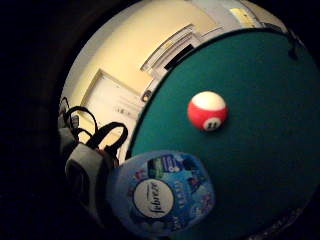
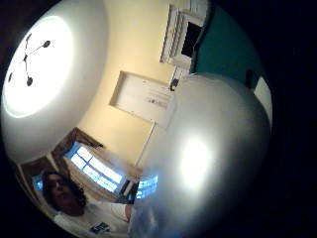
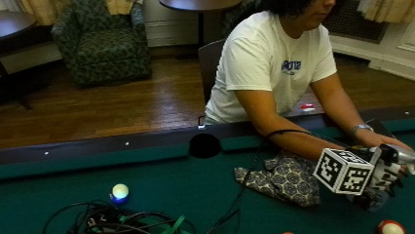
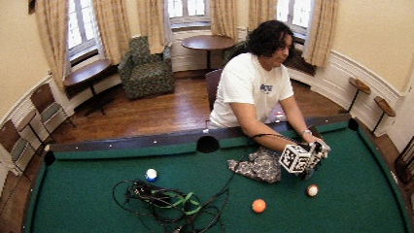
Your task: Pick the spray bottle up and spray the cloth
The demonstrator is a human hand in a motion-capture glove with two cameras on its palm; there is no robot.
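In the fingers: the right hand (image 3: 387, 176) is curled round the spray bottle (image 3: 397, 157), holding it above the green pool table (image 3: 168, 190); the bottle's pale head shows above the fingers in the outside view.
At the palm: the bottle's rounded label fills the near part of the little finger side palm view (image 1: 162, 192), and its pale body fills much of the thumb side palm view (image 2: 213, 153), so it lies close against the palm.
Other hand: the bare left hand (image 3: 384, 141) is just beside the gloved fingers, at the bottle's head; whether it touches the bottle cannot be told.
Just beside the fingers: the patterned cloth (image 3: 283, 178) lies crumpled on the felt, next to the holding hand on the forearm's side.
Near the fingers: a red-striped ball (image 1: 207, 111) sits on the felt a little further out from the person than the held bottle, also seen in the outside view (image 3: 391, 227).
Further out: an orange ball (image 4: 259, 206) lies beyond the cloth.
Well apart: a blue-and-white ball (image 3: 119, 192) and a tangle of cables (image 4: 168, 203) lie far from the hand.
Table edge: a side pocket (image 3: 205, 145) is in the rail by the person.
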